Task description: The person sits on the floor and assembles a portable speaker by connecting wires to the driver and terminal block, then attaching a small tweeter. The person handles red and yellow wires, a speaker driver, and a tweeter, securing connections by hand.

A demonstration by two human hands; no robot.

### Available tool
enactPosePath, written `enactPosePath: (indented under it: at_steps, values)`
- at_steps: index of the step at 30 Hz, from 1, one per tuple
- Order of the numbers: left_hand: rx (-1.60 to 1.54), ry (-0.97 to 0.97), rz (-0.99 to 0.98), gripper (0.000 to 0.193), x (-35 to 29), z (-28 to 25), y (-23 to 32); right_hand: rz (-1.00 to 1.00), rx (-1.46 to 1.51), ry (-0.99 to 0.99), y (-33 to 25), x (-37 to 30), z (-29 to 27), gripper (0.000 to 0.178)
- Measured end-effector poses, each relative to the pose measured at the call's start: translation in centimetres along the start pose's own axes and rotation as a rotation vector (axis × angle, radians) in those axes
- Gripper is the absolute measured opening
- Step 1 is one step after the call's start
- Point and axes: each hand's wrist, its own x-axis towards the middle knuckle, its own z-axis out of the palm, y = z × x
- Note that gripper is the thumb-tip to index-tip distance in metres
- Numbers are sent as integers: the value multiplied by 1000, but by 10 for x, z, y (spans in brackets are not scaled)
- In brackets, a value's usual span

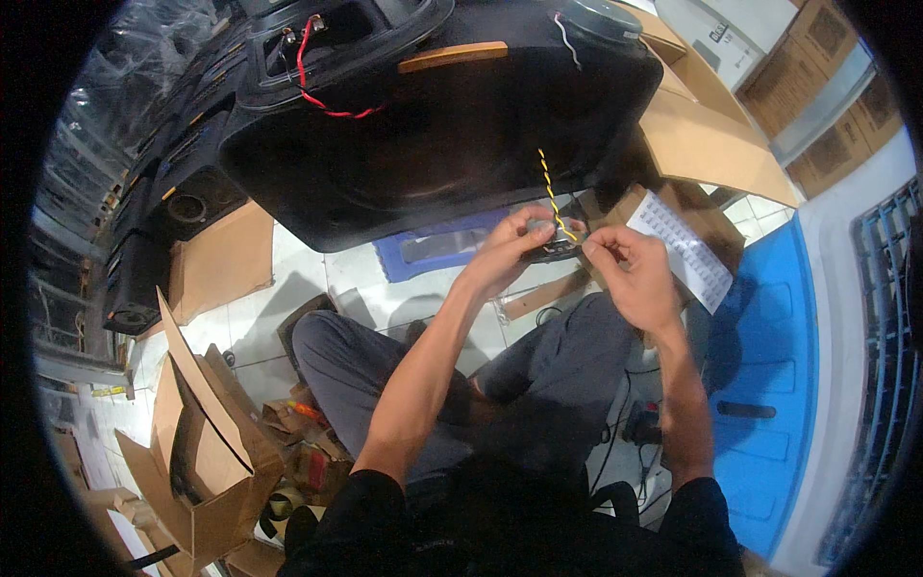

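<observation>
My left hand (510,252) is closed around a small dark part (556,250) with a shiny metallic face, in front of a large black speaker cabinet (433,154). A twisted yellow-and-black wire (547,183) runs from the cabinet down to this part. My right hand (636,274) pinches at the wire's lower end beside the part; its fingertips hide what exactly lies between them. On the cabinet rests a black speaker driver (336,43) with a red-and-black wire (302,72). A grey round piece (601,17) with a white wire (567,43) lies at the cabinet's far right.
A printed white sheet (683,252) leans right of my right hand. Further right lies a blue plastic panel (769,385). Open cardboard boxes stand at the lower left (207,481) and upper right (711,144). A blue frame (389,258) lies beneath the cabinet's front edge. More black speakers (192,207) line the left.
</observation>
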Motion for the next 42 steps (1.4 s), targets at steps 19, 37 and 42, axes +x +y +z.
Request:
enactPosePath:
  at_steps: [19, 37, 42]
  values:
    - [-76, -48, -66, 44, 25, 0, -19, 130, -29, -457, 25, 39, -48, 15]
    - [118, 73, -44, 31, 16, -1, -16, -427, -443, -16, 12, 20, -28, 26]
    - [139, 77, -27, 32, 14, -2, -13, -520, -580, -80, 15, 23, -29, 18]
